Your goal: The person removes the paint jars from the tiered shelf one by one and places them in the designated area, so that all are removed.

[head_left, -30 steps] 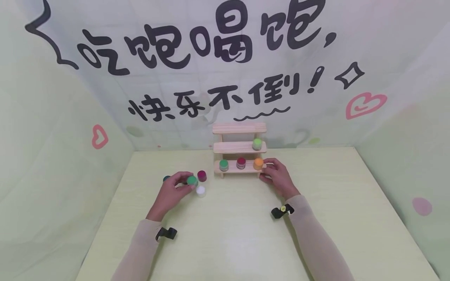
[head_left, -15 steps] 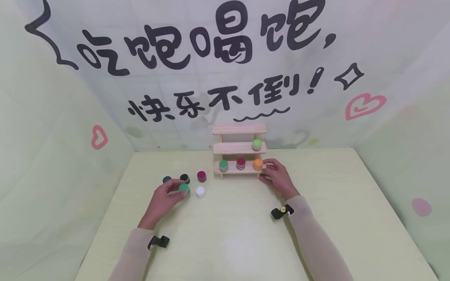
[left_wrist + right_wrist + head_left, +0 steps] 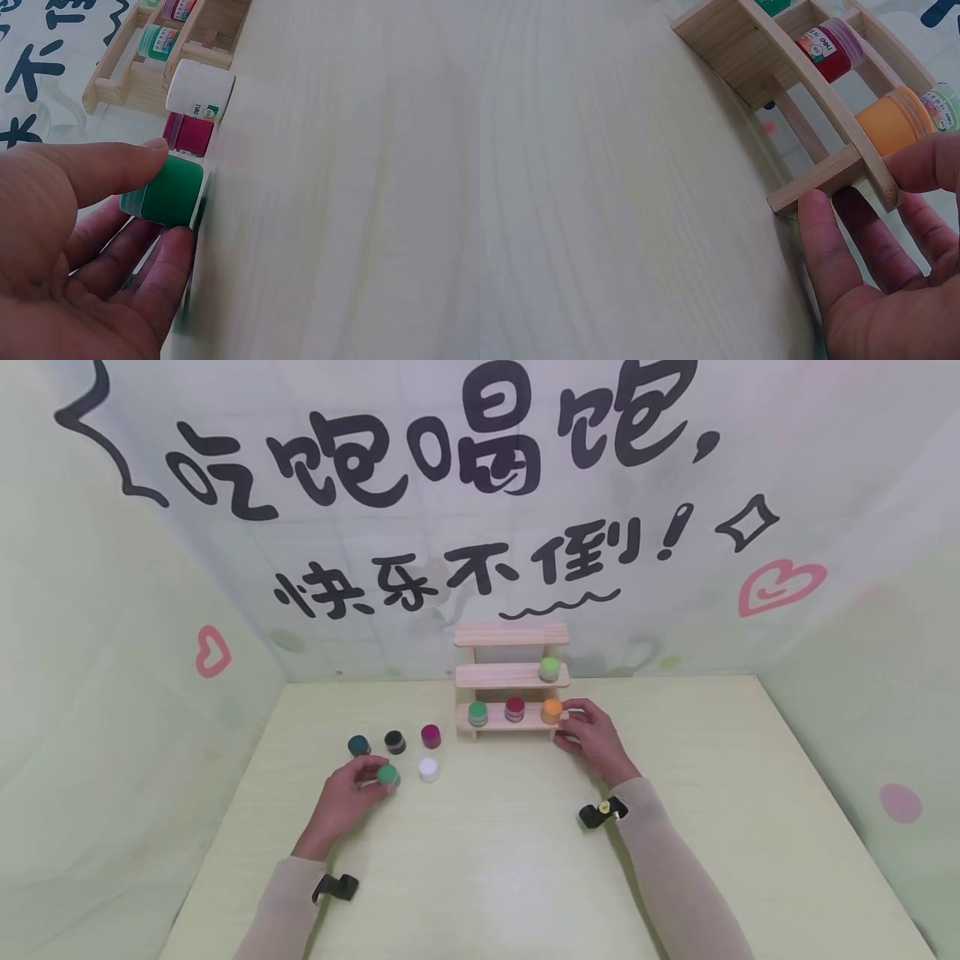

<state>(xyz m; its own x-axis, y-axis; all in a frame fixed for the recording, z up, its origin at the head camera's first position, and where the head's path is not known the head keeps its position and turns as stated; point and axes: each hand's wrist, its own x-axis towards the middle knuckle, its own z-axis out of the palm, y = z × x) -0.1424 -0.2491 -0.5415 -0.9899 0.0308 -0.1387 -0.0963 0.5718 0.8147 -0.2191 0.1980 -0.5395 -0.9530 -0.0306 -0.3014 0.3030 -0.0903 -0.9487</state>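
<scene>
My left hand pinches a small green-lidded paint jar between thumb and fingers, low over the table. Just beyond it stand a dark teal jar, a black jar and a magenta jar. A white jar is to its right. My right hand holds the right end of the bottom shelf of a three-step wooden rack, thumb above and fingers below. Right by the thumb sits an orange jar.
A red jar and another green jar share the bottom shelf with the orange one. On the middle shelf stands a light green jar. The rack backs onto a printed cloth behind the pale table.
My left hand has moved left and nearer to me with the green paint jar, away from the magenta and white jars. The black jar has come into sight. My right hand stays on the rack.
</scene>
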